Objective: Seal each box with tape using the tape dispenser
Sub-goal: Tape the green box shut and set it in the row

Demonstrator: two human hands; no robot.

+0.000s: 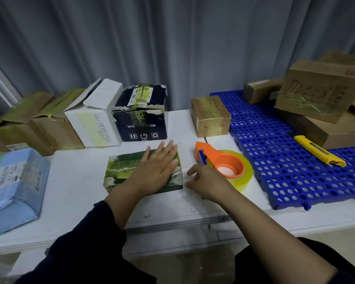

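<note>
A flat green box (123, 171) lies on the white table (80, 193) in front of me. My left hand (157, 168) rests flat on its top, fingers spread, pressing down clear tape. A strip of clear tape (183, 160) hangs over the box's right edge. My right hand (203, 184) sits just right of the box, fingertips pinching that loose tape end. The orange tape dispenser (219, 158) with its yellowish roll lies on the table right behind my right hand, untouched.
Several boxes line the back: brown cartons (39, 124), a white box (94, 115), a black box (141, 117), a small taped brown box (210, 115). A blue parcel (12, 185) lies left. A blue perforated mat (285, 152) at right holds brown boxes (316, 93) and a yellow cutter (318, 150).
</note>
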